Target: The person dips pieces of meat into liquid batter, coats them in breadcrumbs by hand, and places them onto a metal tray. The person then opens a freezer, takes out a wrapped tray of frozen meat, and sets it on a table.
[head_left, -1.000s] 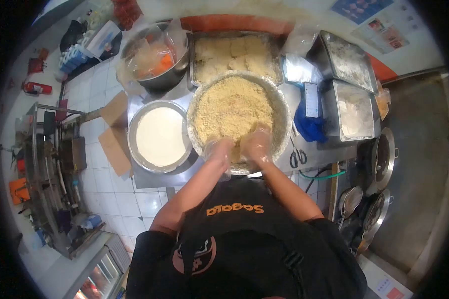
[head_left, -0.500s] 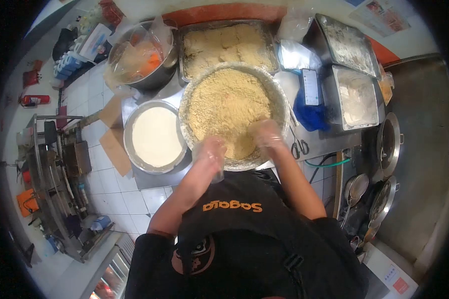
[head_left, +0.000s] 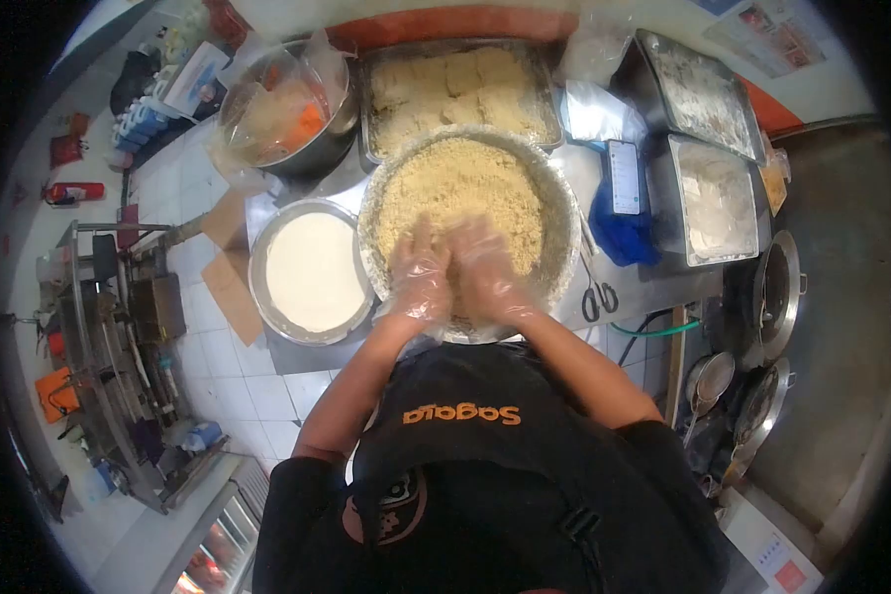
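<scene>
A large round metal bowl (head_left: pixel 564 220) holds coarse pale-yellow crumbs (head_left: pixel 455 178). Both hands wear clear plastic gloves and rest on the crumbs at the bowl's near side. My left hand (head_left: pixel 421 277) lies palm down with its fingers stretched out. Close beside it, my right hand (head_left: pixel 487 269) also reaches forward with fingers extended, somewhat blurred by motion. Anything under the palms is hidden. To the left of the bowl stands a round pan (head_left: pixel 260 307) of smooth white liquid (head_left: pixel 313 271).
Behind the bowl is a tray (head_left: pixel 369 139) of crumb-coated pieces (head_left: pixel 455 84). A deep pot (head_left: pixel 342 134) with plastic bags stands at back left. Scissors (head_left: pixel 598 297), a phone (head_left: pixel 624 178) on blue cloth (head_left: pixel 619 233) and a floury metal container (head_left: pixel 713 208) are on the right.
Both hands have moved inward and forward from the bowl's near edges, coming side by side over the crumbs. The hollow at the near side is now covered by them.
</scene>
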